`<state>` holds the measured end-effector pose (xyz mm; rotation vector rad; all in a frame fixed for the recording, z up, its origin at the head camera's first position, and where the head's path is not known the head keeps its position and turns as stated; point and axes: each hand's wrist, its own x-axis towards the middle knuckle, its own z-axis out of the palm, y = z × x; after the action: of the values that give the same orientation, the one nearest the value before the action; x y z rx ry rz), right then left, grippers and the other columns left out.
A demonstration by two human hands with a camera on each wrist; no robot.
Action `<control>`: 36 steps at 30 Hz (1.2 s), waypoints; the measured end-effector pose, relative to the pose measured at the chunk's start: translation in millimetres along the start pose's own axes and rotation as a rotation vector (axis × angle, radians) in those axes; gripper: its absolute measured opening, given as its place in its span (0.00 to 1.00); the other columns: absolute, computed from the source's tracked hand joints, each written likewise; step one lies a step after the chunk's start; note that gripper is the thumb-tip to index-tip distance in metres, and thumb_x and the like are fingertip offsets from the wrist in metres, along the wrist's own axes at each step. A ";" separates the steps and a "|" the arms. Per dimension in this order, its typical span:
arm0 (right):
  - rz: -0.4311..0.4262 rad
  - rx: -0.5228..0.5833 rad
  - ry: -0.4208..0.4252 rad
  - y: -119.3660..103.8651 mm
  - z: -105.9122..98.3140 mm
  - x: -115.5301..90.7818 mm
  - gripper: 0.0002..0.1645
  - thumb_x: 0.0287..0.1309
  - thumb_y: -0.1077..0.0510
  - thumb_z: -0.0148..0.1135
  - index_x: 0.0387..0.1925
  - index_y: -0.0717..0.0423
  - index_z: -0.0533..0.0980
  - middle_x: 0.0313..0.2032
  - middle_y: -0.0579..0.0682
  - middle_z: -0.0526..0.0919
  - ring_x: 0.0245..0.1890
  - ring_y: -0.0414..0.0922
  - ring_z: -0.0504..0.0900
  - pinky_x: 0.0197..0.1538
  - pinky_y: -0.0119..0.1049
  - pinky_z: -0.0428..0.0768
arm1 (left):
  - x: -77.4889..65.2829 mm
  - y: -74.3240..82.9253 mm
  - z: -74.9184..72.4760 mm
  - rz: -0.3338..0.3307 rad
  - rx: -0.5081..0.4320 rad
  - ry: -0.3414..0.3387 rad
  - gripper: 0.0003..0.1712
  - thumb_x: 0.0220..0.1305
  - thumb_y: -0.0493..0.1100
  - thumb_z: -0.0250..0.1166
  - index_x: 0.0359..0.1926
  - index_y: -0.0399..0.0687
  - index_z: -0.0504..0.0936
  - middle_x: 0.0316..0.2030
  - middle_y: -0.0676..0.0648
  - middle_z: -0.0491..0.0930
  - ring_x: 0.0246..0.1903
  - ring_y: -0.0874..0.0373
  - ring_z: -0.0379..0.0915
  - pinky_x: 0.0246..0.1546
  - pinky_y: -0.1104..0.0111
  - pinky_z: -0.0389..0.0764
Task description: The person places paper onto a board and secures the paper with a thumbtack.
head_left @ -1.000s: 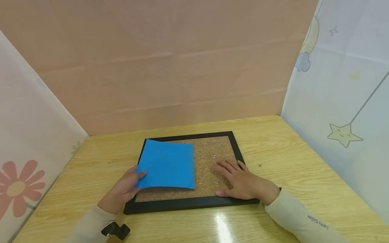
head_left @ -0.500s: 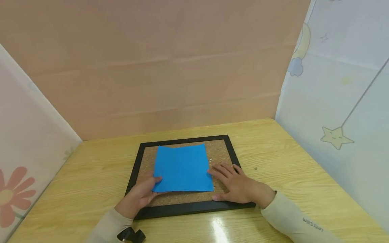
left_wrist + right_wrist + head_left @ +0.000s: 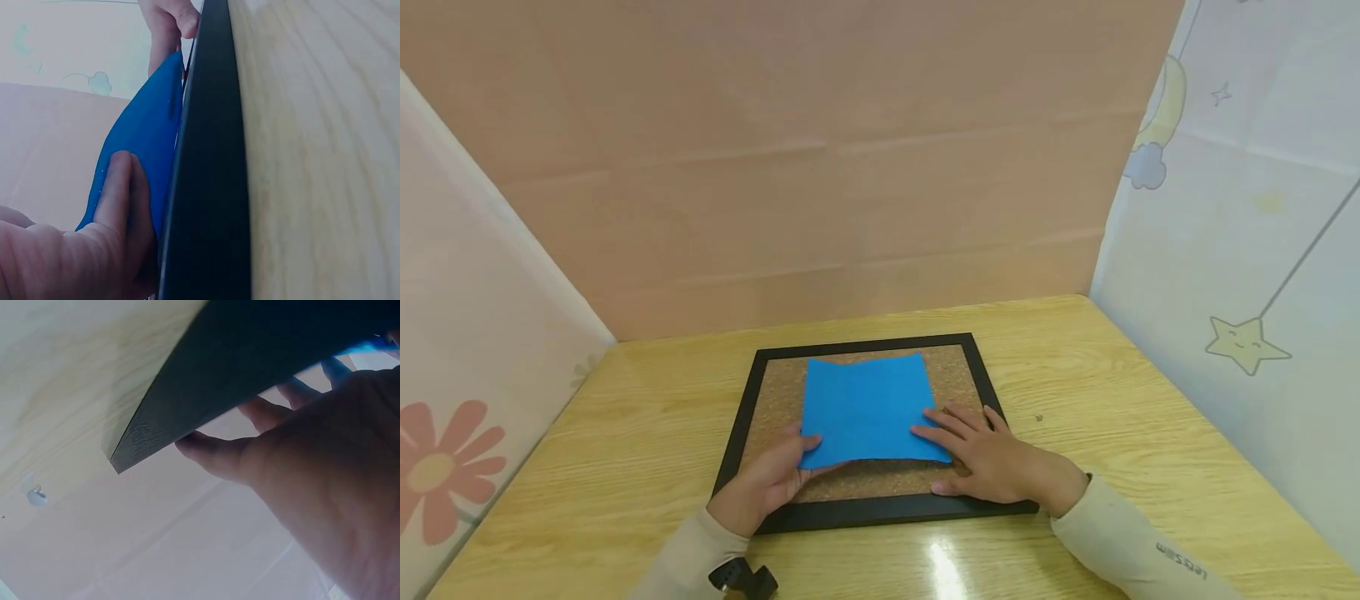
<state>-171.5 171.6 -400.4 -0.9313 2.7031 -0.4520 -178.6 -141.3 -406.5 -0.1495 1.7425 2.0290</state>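
Observation:
A cork board [image 3: 778, 396] with a black frame [image 3: 895, 509] lies on the table. Over its middle is a square blue sheet [image 3: 865, 408], slightly curved, its near edge raised off the cork. My left hand [image 3: 775, 475] holds the sheet's left side, thumb on top; in the left wrist view, straight fingers [image 3: 119, 187] lie along its underside. Spread out, my right hand [image 3: 992, 460] has two fingertips on the sheet's right edge and its thumb at the frame's near side. The right wrist view shows that thumb [image 3: 215, 456] against the frame, the sheet mostly hidden.
The wooden table [image 3: 1075, 400] extends around the board. A tan backdrop [image 3: 850, 208] stands behind, with patterned panels at left and right. A small dark speck [image 3: 1039, 417] is on the table right of the frame. My left wrist wears a black device [image 3: 743, 577].
My left hand has carried the blue sheet rightward from the board's left side to its middle. The right hand stays nearly in place, its fingertips now on the sheet's right edge.

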 end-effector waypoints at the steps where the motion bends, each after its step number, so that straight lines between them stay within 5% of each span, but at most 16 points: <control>1: -0.002 0.000 0.000 0.3 0.2 0.1 0.44 0.67 0.30 0.51 0.78 0.34 0.52 0.80 0.49 0.47 0.80 0.59 0.43 0.69 0.76 0.41 | 0.4 -0.2 -0.1 -0.002 -0.010 0.001 0.32 0.80 0.34 0.38 0.77 0.34 0.37 0.73 0.25 0.50 0.71 0.29 0.55 0.64 0.47 0.70; 6: 0.000 -0.012 -0.005 1.1 1.0 0.5 0.42 0.67 0.30 0.51 0.77 0.33 0.54 0.80 0.48 0.48 0.80 0.59 0.44 0.69 0.76 0.41 | 2.4 -1.6 0.7 0.001 0.006 -0.026 0.32 0.80 0.34 0.39 0.77 0.34 0.37 0.73 0.26 0.49 0.71 0.28 0.54 0.63 0.46 0.71; 11: 0.013 -0.019 -0.022 0.7 1.4 2.1 0.40 0.67 0.29 0.49 0.76 0.33 0.57 0.79 0.47 0.50 0.80 0.57 0.45 0.70 0.74 0.40 | 3.1 3.9 -6.3 0.001 0.205 0.023 0.35 0.80 0.41 0.44 0.77 0.35 0.40 0.74 0.26 0.48 0.70 0.27 0.56 0.63 0.44 0.72; 14: 0.017 -0.022 -0.030 0.5 1.2 2.9 0.40 0.67 0.28 0.48 0.76 0.33 0.57 0.79 0.46 0.50 0.80 0.57 0.46 0.70 0.74 0.40 | -1.8 13.3 -13.8 0.038 0.425 0.096 0.36 0.78 0.45 0.49 0.77 0.38 0.45 0.70 0.27 0.56 0.64 0.30 0.67 0.59 0.46 0.76; 18: 0.025 -0.017 -0.035 0.0 -0.8 2.2 0.40 0.67 0.28 0.48 0.76 0.33 0.57 0.79 0.46 0.50 0.80 0.57 0.46 0.70 0.74 0.39 | -11.8 23.4 -18.1 0.218 0.856 0.120 0.33 0.75 0.44 0.56 0.75 0.40 0.58 0.65 0.32 0.64 0.59 0.38 0.73 0.56 0.47 0.77; 21: 0.028 -0.011 -0.037 0.2 -2.0 1.2 0.41 0.67 0.28 0.49 0.76 0.33 0.57 0.79 0.46 0.50 0.80 0.57 0.45 0.70 0.74 0.38 | -15.0 21.2 -16.2 0.390 1.172 0.022 0.34 0.70 0.44 0.63 0.72 0.42 0.65 0.70 0.34 0.60 0.68 0.35 0.62 0.63 0.39 0.68; 24: 0.025 -0.011 -0.034 -0.1 -2.0 0.6 0.41 0.67 0.28 0.49 0.76 0.33 0.57 0.79 0.46 0.51 0.80 0.57 0.46 0.70 0.75 0.39 | -18.5 16.3 -10.6 0.434 1.350 -0.102 0.37 0.66 0.50 0.67 0.73 0.51 0.67 0.75 0.38 0.56 0.74 0.30 0.48 0.64 0.29 0.57; 30: -0.003 -0.006 -0.035 1.2 -1.5 0.3 0.40 0.68 0.30 0.49 0.76 0.34 0.57 0.79 0.48 0.50 0.79 0.59 0.46 0.69 0.75 0.41 | -28.1 14.8 -4.9 0.308 1.385 -0.214 0.36 0.65 0.54 0.67 0.72 0.58 0.69 0.77 0.44 0.56 0.75 0.27 0.43 0.60 0.21 0.46; 36: -0.200 0.022 0.106 27.0 -19.3 -1.0 0.38 0.70 0.47 0.58 0.76 0.50 0.59 0.76 0.63 0.55 0.75 0.66 0.56 0.67 0.71 0.60 | -26.5 13.2 -5.3 0.309 1.382 -0.214 0.35 0.64 0.54 0.67 0.71 0.59 0.71 0.77 0.44 0.56 0.75 0.28 0.42 0.59 0.20 0.45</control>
<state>-191.9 196.4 -392.4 -1.2096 2.7029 -0.5841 -161.5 -154.8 -385.6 0.7595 2.6489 0.5495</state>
